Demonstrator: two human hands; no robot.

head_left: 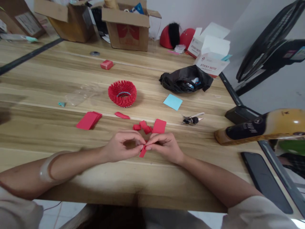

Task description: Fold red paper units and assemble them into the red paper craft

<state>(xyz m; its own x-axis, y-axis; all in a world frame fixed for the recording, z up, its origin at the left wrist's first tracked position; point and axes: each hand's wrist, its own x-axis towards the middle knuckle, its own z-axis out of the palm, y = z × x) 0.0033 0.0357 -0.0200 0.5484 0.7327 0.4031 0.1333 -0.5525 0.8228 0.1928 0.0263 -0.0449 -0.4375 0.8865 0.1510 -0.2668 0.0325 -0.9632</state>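
Over the near middle of the table, my left hand (125, 145) and my right hand (165, 147) meet fingertip to fingertip. Both pinch a small strip of red paper (143, 152), whose lower end sticks out between them. Just beyond my fingers lie several small folded red paper pieces (143, 125) and a short stack of red paper (159, 126). To the left is a larger stack of red paper sheets (87, 121). A row of nested red pieces (122, 115) rests below a round bowl (122, 98) built from folded red paper.
Farther back are a red packet (106, 65), a black plastic bag (186, 79), a blue sticky note (172, 101) and keys (192, 119). A bottle (262, 127) and a phone (265, 181) are at right. Cardboard boxes (128, 35) and sticky note boxes (211, 62) line the back.
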